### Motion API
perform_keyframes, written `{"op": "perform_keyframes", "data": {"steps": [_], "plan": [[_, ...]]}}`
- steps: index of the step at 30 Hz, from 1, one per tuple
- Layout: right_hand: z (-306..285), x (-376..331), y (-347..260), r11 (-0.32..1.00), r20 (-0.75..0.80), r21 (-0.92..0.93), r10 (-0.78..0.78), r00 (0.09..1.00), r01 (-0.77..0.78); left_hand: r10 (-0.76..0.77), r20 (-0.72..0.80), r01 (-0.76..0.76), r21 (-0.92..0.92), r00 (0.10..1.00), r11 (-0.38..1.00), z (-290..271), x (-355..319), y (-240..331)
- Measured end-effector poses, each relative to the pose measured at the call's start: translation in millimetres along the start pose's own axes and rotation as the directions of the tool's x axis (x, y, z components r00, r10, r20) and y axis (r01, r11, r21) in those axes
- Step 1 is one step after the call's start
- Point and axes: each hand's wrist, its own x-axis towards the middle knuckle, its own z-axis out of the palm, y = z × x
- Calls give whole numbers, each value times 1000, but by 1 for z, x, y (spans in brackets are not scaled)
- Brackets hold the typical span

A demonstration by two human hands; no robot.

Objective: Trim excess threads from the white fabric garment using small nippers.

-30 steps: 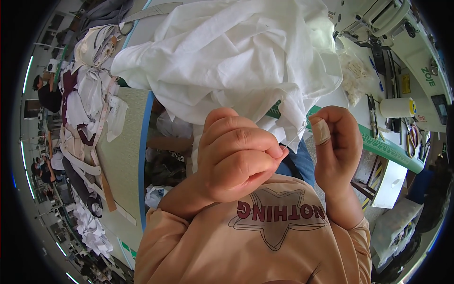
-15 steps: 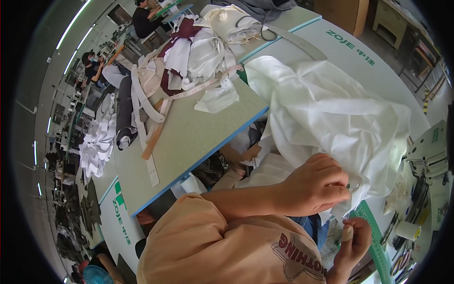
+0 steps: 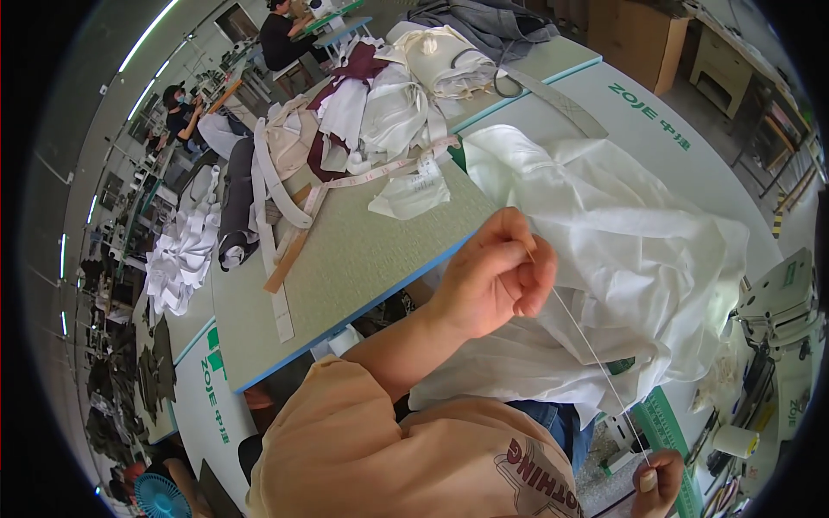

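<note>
**Thread drawn tight between two hands over white cloth**

Because the green table [image 3: 363, 259] is crowded along its far edge with bundled fabrics [image 3: 380, 104] and a measuring tape [image 3: 363, 180], the big white cloth [image 3: 630, 259] spills off its near corner into the person's lap. Over the cloth the left hand [image 3: 496, 276] is raised, fingers closed together on a pale thread [image 3: 587, 341]. That thread runs taut down to the right hand [image 3: 658, 479], its fingertips pinched on the lower end, probably to keep it straight.
</note>
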Motion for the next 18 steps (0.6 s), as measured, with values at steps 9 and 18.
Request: {"op": "perform_keyframes", "data": {"steps": [9, 18], "plan": [[-183, -115, 87, 981, -348, -56, 156, 925, -187, 301, -273, -252, 202, 914, 947, -51, -19, 50], [-192, -136, 58, 898, -558, -361, 8, 830, -251, 141, -358, -29, 299, 923, 954, -69, -35, 48]]}}
